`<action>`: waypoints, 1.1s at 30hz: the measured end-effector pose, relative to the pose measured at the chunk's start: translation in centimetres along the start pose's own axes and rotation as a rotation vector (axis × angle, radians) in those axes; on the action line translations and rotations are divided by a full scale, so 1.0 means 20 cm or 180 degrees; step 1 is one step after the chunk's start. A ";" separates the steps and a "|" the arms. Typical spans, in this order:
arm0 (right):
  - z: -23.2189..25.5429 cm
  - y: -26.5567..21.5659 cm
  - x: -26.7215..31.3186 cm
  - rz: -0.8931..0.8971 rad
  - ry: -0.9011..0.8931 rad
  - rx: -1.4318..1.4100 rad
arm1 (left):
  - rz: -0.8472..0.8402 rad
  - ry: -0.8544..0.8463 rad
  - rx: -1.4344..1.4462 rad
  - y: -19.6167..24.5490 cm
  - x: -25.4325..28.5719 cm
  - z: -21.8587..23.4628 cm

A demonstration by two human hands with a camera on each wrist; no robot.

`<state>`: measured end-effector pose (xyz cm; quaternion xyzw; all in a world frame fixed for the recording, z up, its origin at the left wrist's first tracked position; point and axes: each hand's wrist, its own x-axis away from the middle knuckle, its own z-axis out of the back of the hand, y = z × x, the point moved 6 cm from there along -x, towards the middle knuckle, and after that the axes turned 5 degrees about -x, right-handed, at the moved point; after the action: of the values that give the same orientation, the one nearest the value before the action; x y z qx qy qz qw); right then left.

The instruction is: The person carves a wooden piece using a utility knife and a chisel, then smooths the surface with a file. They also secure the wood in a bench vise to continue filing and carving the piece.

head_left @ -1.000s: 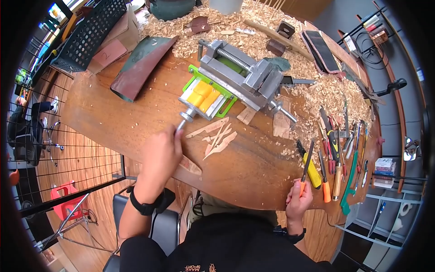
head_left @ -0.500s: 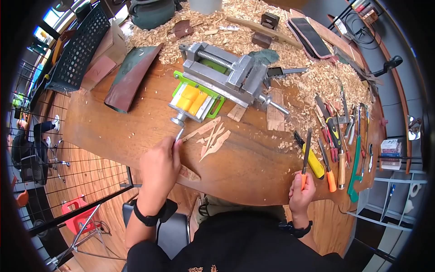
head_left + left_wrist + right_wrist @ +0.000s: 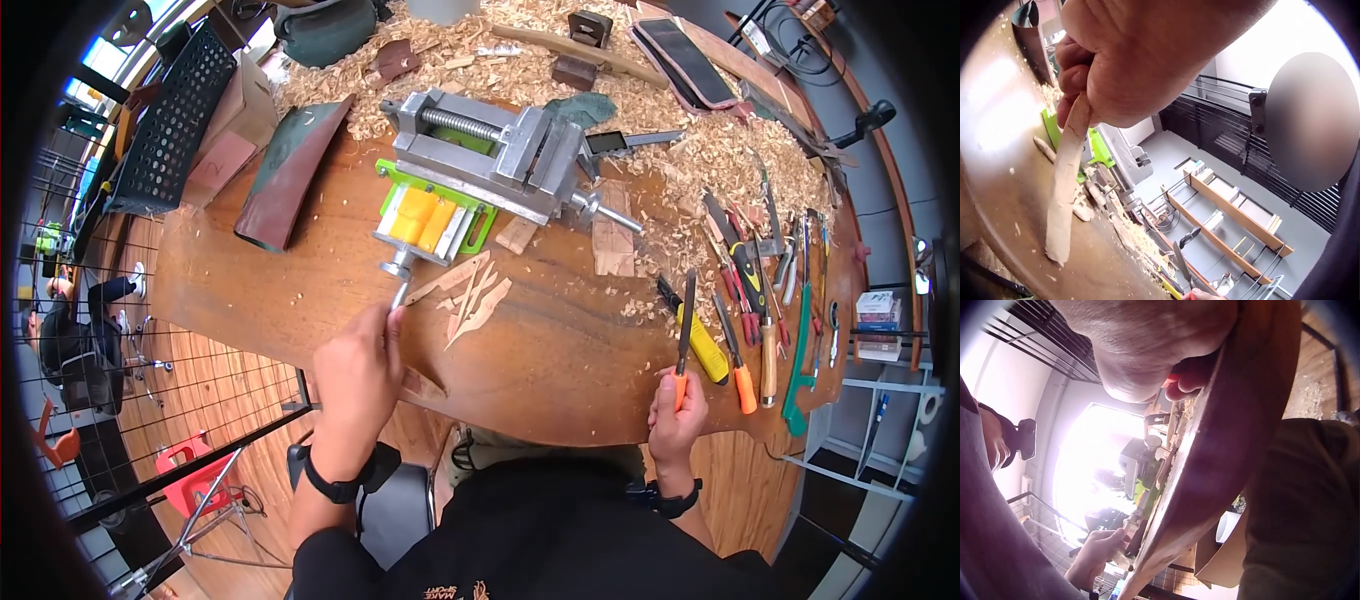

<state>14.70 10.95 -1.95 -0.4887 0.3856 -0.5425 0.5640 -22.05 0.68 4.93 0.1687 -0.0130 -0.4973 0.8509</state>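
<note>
In the head view my left hand is curled near the bench's front edge, its fingertips by the vise's lower crank handle; whether they touch it I cannot tell. The left wrist view shows that hand gripping a pale wooden strip, which slants down from the fist. My right hand holds a dark file by its orange handle, blade pointing up. The right wrist view shows that hand beside the bench edge. The grey metal vise on its green base stands behind the left hand, with yellow blocks on its lower slide.
Several thin wood offcuts lie before the vise. At the right are a yellow cutter, an orange-handled tool, a green saw and other tools. Shavings cover the back and right; curved sandpaper lies left.
The head view has shifted. My left hand has drawn slightly away from the vise, and the strip's visible face has turned darker and narrower. My right hand still holds the file upright.
</note>
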 end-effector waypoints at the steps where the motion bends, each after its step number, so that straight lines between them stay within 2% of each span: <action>1: 0.00 0.00 0.00 0.0029 0.0013 0.0014 | 0.0016 -0.0135 -0.0067 0.01 0.00 -0.03; 6: 0.01 0.02 0.00 -0.0002 0.0015 -0.0040 | 0.0446 -0.0199 -0.0301 -0.09 -0.08 -0.05; 8: 0.00 0.01 0.00 0.0102 -0.0078 0.0158 | 0.0607 0.0011 -0.0271 -0.11 -0.08 0.00; 12: 0.01 0.01 0.00 0.0096 -0.0071 0.0175 | 0.0311 0.0251 -0.0105 -0.02 -0.04 0.07; 16: 0.01 0.01 0.01 0.0101 -0.0056 0.0141 | 0.0167 0.0068 -0.0074 0.04 0.01 0.02; 17: 0.01 0.02 0.00 0.0119 -0.0064 0.0160 | -0.0035 0.0083 -0.0040 0.04 0.01 -0.01; 19: 0.01 0.02 0.00 0.0118 -0.0070 0.0139 | 0.0079 -0.0052 -0.0100 0.00 -0.01 -0.04; 21: 0.01 0.02 0.00 0.0127 -0.0074 0.0134 | 0.0417 -0.0215 -0.0183 -0.07 -0.04 -0.08; 24: 0.01 0.01 0.00 0.0149 -0.0103 0.0137 | 0.0555 0.0068 -0.0248 -0.12 -0.06 -0.03; 26: 0.01 0.02 0.00 0.0143 -0.0080 0.0159 | 0.0545 0.0202 -0.0209 -0.09 -0.05 0.02; 30: 0.02 0.03 0.00 0.0201 -0.0076 0.0212 | 0.0531 0.0002 0.0154 0.00 -0.01 0.04; 33: 0.01 0.03 0.00 0.0214 -0.0093 0.0223 | -0.0026 0.0081 0.0058 0.03 0.01 -0.02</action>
<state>15.12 10.90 -2.38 -0.4633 0.3743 -0.5292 0.6043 -21.36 0.94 4.74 0.1829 -0.0061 -0.4985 0.8474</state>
